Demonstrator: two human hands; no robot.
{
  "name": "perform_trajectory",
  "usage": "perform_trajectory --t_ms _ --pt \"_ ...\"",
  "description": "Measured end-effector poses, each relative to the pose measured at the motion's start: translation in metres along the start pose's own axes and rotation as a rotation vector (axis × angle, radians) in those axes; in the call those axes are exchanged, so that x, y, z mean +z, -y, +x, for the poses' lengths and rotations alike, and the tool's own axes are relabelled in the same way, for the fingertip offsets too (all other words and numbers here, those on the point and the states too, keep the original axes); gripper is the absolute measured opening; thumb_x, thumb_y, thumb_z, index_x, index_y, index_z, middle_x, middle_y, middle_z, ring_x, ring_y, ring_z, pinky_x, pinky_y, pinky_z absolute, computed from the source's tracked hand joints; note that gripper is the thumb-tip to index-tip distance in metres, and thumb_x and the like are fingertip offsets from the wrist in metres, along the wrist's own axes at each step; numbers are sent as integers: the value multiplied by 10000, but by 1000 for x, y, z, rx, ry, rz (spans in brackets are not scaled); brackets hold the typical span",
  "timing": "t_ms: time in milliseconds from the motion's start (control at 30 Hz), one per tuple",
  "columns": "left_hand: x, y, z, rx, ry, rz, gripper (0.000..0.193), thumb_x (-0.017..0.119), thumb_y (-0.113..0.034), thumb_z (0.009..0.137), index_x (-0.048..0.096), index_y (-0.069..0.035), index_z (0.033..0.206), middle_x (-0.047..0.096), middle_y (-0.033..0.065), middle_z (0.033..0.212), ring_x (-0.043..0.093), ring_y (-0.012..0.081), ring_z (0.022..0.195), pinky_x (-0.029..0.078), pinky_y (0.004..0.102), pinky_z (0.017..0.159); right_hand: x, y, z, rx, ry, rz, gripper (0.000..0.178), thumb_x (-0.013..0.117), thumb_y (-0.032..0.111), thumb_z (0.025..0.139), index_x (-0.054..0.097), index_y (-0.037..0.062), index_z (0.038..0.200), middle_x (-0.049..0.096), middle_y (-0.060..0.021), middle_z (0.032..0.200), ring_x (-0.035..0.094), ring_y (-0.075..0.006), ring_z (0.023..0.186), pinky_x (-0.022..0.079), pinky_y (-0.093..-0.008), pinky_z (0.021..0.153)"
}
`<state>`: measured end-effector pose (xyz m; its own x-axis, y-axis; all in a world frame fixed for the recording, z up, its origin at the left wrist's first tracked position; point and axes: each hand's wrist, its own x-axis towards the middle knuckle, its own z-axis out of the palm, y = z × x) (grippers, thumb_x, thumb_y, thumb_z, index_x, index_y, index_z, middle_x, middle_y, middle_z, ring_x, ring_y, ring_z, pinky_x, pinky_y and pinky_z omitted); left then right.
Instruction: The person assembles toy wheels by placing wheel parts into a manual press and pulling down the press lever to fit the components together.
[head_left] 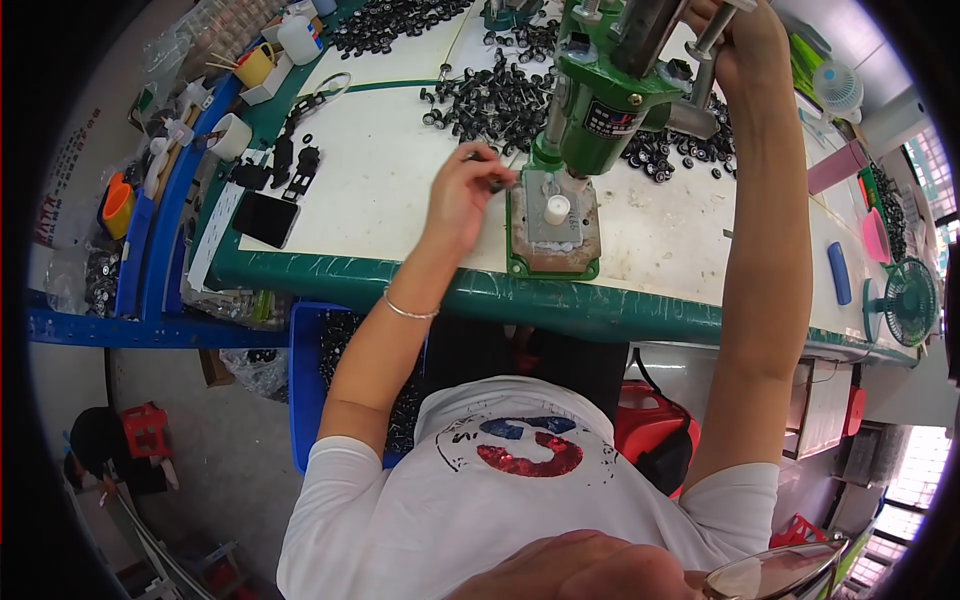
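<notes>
A green hand-lever bench press (597, 150) stands at the table's front edge. On its base plate (520, 262) is a grey metal plate with a white round holder (557, 209) under the ram. My left hand (462, 200) is just left of this holder, fingers pinched on a small black part (497, 184) that they partly hide. Up at the top right, my right hand (748, 50) is closed around the press's metal lever (708, 40). Behind the press lies a heap of small black wheel-like parts (495, 105) with pins.
A black phone (267, 219) and black strap-like pieces (302, 172) lie to the left. At the right are a blue roll (838, 273) and a green fan (908, 303). Below the table edge, a blue bin (305, 390) holds more black parts.
</notes>
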<state>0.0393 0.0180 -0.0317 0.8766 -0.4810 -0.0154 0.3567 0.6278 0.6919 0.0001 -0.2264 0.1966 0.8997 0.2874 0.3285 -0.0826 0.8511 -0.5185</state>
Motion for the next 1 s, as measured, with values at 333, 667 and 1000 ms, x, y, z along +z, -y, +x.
perform_trajectory --t_ms 333,667,1000 --pt "-24 -3 24 252 -75 1372 186 696 -88 732 682 -34 910 606 76 810 577 168 674 472 292 613 -117 -47 -89 -122 -988 -1437 189 581 103 839 667 69 1004 639 -19 737 585 -88 608 434 -203 486" --pt "-9 -6 15 366 -57 1233 206 755 -124 726 700 -34 903 587 41 1109 521 99 748 447 232 676 -181 -96 -146 -86 -848 -2145 161 640 129 805 640 85 960 571 -83 953 603 -254 798 485 -355 703" --pt "-18 -20 9 33 -185 859 238 710 -205 823 670 -21 969 704 52 861 641 60 706 321 164 490 -184 -91 -156 -107 -918 -2152 107 635 117 821 635 48 903 580 -91 908 611 -236 758 483 -363 679"
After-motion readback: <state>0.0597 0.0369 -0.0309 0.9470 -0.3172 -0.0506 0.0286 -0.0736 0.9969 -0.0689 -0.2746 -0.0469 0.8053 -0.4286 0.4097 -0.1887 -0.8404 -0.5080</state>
